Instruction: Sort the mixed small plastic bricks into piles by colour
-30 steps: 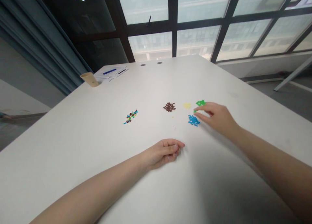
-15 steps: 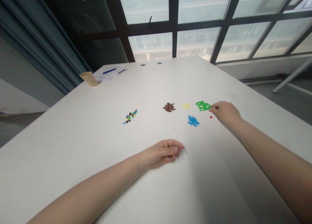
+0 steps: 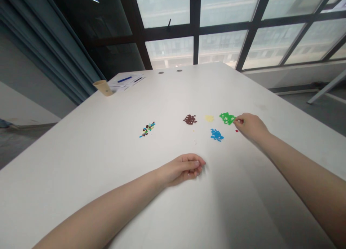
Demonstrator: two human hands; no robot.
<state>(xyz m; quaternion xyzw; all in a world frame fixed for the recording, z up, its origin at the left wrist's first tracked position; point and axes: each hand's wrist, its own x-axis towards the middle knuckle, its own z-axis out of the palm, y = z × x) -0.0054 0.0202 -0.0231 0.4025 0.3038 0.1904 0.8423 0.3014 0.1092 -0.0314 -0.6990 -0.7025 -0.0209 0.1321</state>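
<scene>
My right hand (image 3: 250, 123) is at the right edge of a flat pile of small green pieces (image 3: 226, 117), its thumb and index finger pinched together. Whatever may lie between those fingertips is too small to make out. A single red piece (image 3: 236, 131) lies just below the fingers. Nearby are piles of blue pieces (image 3: 216, 135), pale yellow pieces (image 3: 209, 118) and brown pieces (image 3: 190, 119). Resting on the table nearer to me, my left hand (image 3: 186, 168) has its fingers loosely curled and the thumb against them, with nothing seen in it.
Farther left lies a mixed heap of coloured pieces (image 3: 147, 129) on the white table (image 3: 113, 151). A paper cup (image 3: 103, 88) stands at the left edge, beside papers (image 3: 128, 83) with a blue pen (image 3: 124, 79). Windows and a curtain (image 3: 51, 36) are behind.
The whole view has shifted slightly, so the piles appear a little farther right. My right hand stays pinched at the green pile's edge, and my left hand rests as before.
</scene>
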